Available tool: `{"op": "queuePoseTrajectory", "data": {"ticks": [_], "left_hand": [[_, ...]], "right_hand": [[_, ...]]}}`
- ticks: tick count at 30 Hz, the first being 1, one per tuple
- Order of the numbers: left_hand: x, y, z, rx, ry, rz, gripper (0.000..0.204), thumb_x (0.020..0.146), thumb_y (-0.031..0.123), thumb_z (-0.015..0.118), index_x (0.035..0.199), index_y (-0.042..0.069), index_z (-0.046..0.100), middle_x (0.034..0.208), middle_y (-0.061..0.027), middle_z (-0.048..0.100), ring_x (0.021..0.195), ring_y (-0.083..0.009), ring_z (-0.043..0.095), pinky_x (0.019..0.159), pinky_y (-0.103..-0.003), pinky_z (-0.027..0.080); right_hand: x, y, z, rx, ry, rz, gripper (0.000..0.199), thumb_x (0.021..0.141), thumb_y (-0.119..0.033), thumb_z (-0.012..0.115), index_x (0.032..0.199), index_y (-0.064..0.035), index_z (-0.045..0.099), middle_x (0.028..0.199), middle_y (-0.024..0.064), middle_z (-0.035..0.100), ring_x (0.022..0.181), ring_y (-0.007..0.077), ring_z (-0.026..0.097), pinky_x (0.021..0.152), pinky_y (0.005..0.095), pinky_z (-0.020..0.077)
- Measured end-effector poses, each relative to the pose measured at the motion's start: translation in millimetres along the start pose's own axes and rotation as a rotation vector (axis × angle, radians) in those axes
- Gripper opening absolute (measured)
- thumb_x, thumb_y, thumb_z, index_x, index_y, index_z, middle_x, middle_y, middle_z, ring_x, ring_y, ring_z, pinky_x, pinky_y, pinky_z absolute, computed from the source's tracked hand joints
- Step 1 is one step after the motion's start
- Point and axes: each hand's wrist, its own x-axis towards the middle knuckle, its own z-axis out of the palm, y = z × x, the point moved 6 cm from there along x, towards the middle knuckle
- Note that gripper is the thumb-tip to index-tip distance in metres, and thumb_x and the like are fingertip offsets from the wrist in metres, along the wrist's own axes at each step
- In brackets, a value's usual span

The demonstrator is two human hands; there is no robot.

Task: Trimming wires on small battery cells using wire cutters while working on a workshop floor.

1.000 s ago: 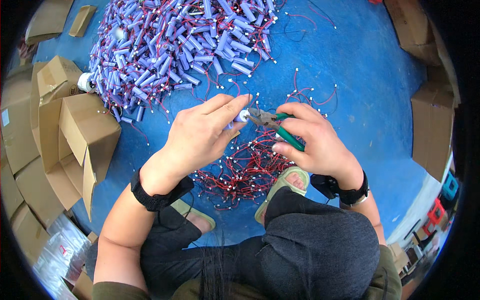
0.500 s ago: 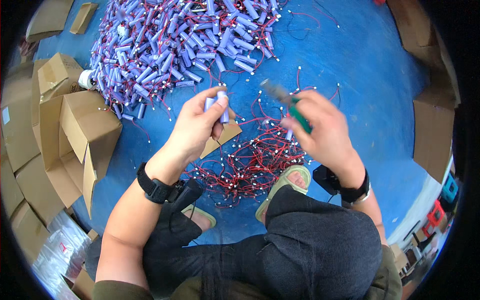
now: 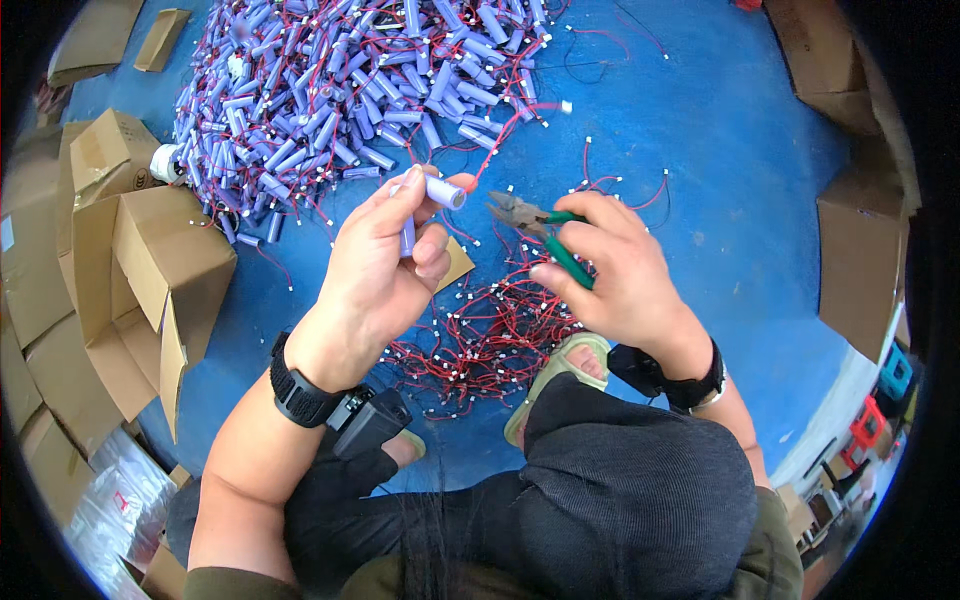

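My left hand (image 3: 385, 245) is closed on purple cylindrical battery cells. One battery cell (image 3: 445, 193) points its end toward the right, and a second one (image 3: 407, 236) shows below between the fingers. A red wire with a white connector (image 3: 566, 107) trails up and right from beside the held cells. In my right hand (image 3: 625, 270) are cutting pliers with green handles (image 3: 568, 262). Their jaws (image 3: 515, 212) are parted and point at the cells, a small gap away. Beneath both hands lies a heap of red and black wires with white connectors (image 3: 470, 350).
A large pile of wired purple battery cells (image 3: 320, 110) covers the far left of the blue floor (image 3: 720, 200). An open cardboard box (image 3: 180, 250) stands at left, other cartons (image 3: 862, 270) at right. A cardboard piece (image 3: 455, 265) lies by the wire heap, close to my sandalled foot (image 3: 585, 360).
The held cell has turned from upright to sideways, its end now facing right. The pliers have come down and left toward it, with their jaws parted.
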Motion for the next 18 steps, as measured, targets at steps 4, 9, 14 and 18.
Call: {"op": "queuePoseTrajectory", "data": {"ticks": [4, 9, 14, 18], "left_hand": [[-2, -9, 5, -0.055, 0.035, -0.046, 0.023, 0.094, 0.025, 0.045, 0.099, 0.005, 0.056, 0.105, -0.0072, 0.06, 0.047, -0.0044, 0.041, 0.041, -0.019, 0.034], [-6, -17, 10, -0.123, -0.039, -0.099, 0.023, 0.094, 0.025, 0.045, 0.1, 0.006, 0.056, 0.101, -0.0054, 0.061, 0.046, -0.0039, 0.04, 0.04, -0.018, 0.032], [-11, -24, 16, -0.274, -0.075, -0.204, 0.023, 0.094, 0.026, 0.045, 0.098, 0.007, 0.057, 0.098, -0.0049, 0.061, 0.045, -0.0037, 0.04, 0.04, -0.018, 0.03], [-6, -8, 16, 0.333, 0.054, 0.154, 0.027, 0.094, 0.026, 0.045, 0.106, 0.004, 0.055, 0.09, -0.005, 0.062, 0.045, -0.0048, 0.042, 0.041, -0.018, 0.033]], "right_hand": [[1, 1, 7, 0.05, 0.008, 0.01, 0.025, 0.071, -0.024, 0.07, 0.075, -0.0036, 0.056, 0.1, 0.0123, 0.055, 0.088, 0.0317, 0.053, 0.076, 0.0407, 0.0418], [3, -12, 1, -0.099, 0.187, -0.171, 0.025, 0.067, -0.024, 0.071, 0.072, -0.006, 0.054, 0.099, 0.009, 0.055, 0.087, 0.0289, 0.053, 0.075, 0.0422, 0.0407], [-4, -14, -4, -0.445, 0.339, -0.265, 0.025, 0.065, -0.02, 0.071, 0.068, -0.007, 0.051, 0.092, 0.0054, 0.057, 0.08, 0.0255, 0.055, 0.07, 0.0391, 0.0414], [-2, -5, -7, -0.182, 0.347, -0.19, 0.026, 0.064, -0.02, 0.072, 0.065, -0.0069, 0.049, 0.084, 0.0053, 0.059, 0.069, 0.025, 0.056, 0.059, 0.0346, 0.0427]]}}
